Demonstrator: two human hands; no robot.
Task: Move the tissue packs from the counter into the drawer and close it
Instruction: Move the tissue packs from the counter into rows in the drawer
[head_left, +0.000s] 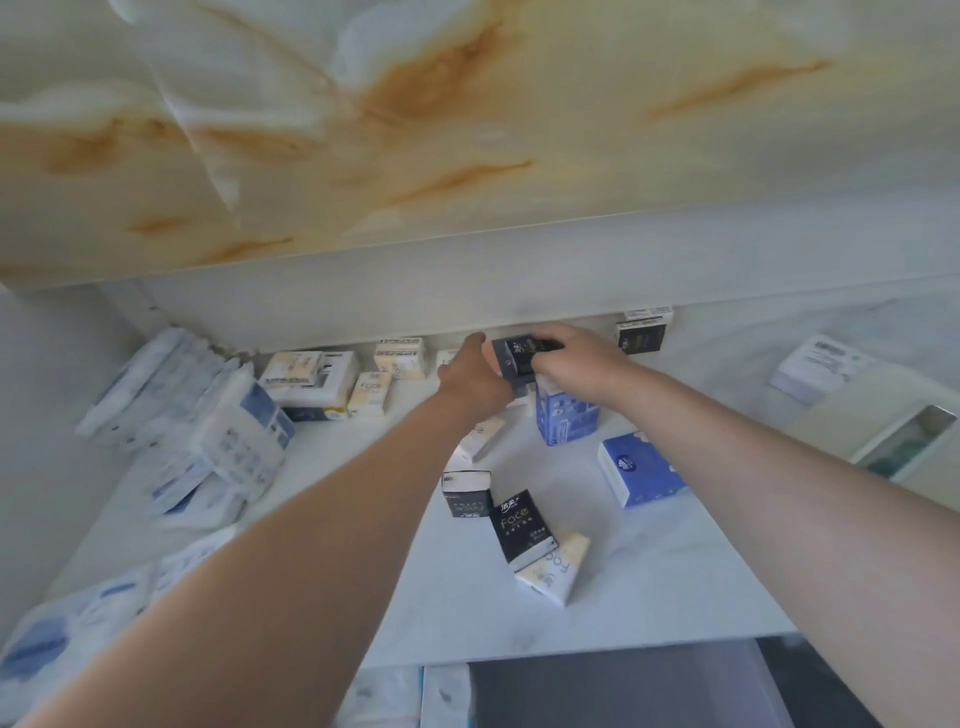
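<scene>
Two bare forearms reach in from the bottom corners across the white table (675, 582) and meet near its far edge, where the hands come together on one dark tissue pack (519, 356). The right hand (576, 358) grips it from above and from the right, fingers curled over its top. The left hand (475, 374) lies against the pack's left side with the thumb raised; its fingers are hidden, so I cannot tell whether it grips. The pack is at the foot of the back wall, just above a blue pack (566, 418) that stands upright under the right hand. Beside the left wrist lies a small white pack (480, 436). Nearer the camera, between the two forearms, a black pack (466, 493) stands upright, touching a tilted black "face" pack (519, 525), whose lower end overlaps a cream pack (553, 569). To the right of these a blue-and-white pack (641, 470) lies on its own. Along the back wall to the left of the hands sits a row of cream packs (400, 356), and to the right a lone black pack at the wall (641, 335). A heap of large soft packs (234, 431) in white and blue wrap fills the table's left side. Below the table's near edge the drawer (623, 691) stands open, with light packs in the drawer (395, 696) at its left end. Behind everything rises the marble wall (467, 130), pale with amber veins.
</scene>
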